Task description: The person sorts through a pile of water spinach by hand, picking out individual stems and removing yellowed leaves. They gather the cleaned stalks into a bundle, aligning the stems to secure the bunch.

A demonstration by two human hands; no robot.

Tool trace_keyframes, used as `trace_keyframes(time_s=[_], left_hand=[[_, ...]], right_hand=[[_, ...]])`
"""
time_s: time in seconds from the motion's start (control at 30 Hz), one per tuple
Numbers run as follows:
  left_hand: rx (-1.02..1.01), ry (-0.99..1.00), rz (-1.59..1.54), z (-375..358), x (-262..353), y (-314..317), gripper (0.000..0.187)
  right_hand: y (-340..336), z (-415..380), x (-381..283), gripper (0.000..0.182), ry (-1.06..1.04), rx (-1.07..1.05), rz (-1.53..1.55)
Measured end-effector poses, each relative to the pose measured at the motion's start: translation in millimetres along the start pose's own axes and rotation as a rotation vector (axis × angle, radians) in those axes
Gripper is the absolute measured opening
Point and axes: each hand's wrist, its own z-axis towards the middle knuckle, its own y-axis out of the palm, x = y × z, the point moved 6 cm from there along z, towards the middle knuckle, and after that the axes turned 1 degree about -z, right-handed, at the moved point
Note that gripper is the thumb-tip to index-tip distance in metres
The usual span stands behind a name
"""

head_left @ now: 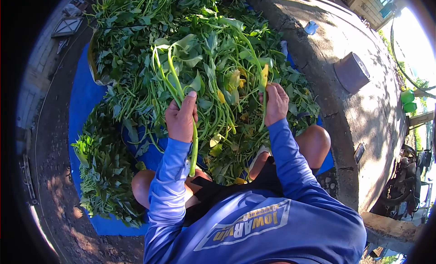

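Observation:
My left hand (181, 118) is closed around a few thick green water spinach stems (194, 148). Their cut ends point down toward my lap, and their leafy tops reach over the pile. In my right hand (275, 103), thumb and fingers pinch another long water spinach stem (264, 110) with a yellow leaf (265, 75) beside the fingertips. Under and beyond both hands spreads a large heap of leafy greens (213, 50), with some yellowed leaves (234, 80) mixed in near the middle.
A separate bunch of greens (106, 173) lies at the left on a blue tarp (81, 114). To the right runs a raised concrete ledge (327, 77) bearing an upturned bucket (352, 73) and a small light-blue object (311, 27). A motorcycle (402, 182) stands at the far right.

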Motion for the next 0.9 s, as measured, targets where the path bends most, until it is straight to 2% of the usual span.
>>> trace_keyframes(time_s=[0.17, 0.3, 0.4, 0.53, 0.63, 0.67, 0.7, 0.8, 0.83, 0.9], left_hand=[[-0.097, 0.08, -0.02, -16.7, 9.5, 18.7, 0.024], [-0.128, 0.048, -0.025, -29.2, -2.7, 38.8, 0.022], [-0.151, 0.013, -0.109, -22.4, -21.7, 45.0, 0.028], [-0.126, -0.04, -0.166, -15.3, -29.3, 33.4, 0.023], [-0.12, -0.054, -0.149, -9.7, -26.5, 19.7, 0.016], [-0.058, -0.101, -0.112, -10.0, -16.4, 16.0, 0.019], [-0.086, -0.147, -0.123, -5.2, -15.0, 9.6, 0.022], [-0.131, -0.207, -0.14, -0.3, -7.0, -0.8, 0.032], [-0.143, -0.217, -0.143, 0.4, -6.0, -1.8, 0.034], [-0.159, -0.214, -0.169, 3.1, -9.9, -6.0, 0.038]], right_hand=[[29.6, -26.4, 1.4, 0.016, -0.071, -0.105, 0.062], [66.1, -70.7, -1.1, 0.021, 0.041, -0.213, 0.079], [97.0, -105.0, 8.3, 0.02, 0.038, -0.434, 0.124], [108.9, -115.0, 9.1, 0.021, 0.005, -0.447, -0.126], [110.7, -122.1, 0.7, 0.02, 0.03, -0.536, -0.13], [107.9, -124.2, 3.2, 0.019, 0.074, -0.552, -0.128], [105.2, -123.8, 12.2, 0.023, 0.092, -0.617, -0.079], [105.3, -125.4, 4.6, 0.03, -0.098, -0.811, -0.219], [109.1, -127.1, 5.0, 0.036, -0.111, -0.887, -0.306], [111.1, -132.5, -0.2, 0.036, -0.106, -0.91, -0.364]])
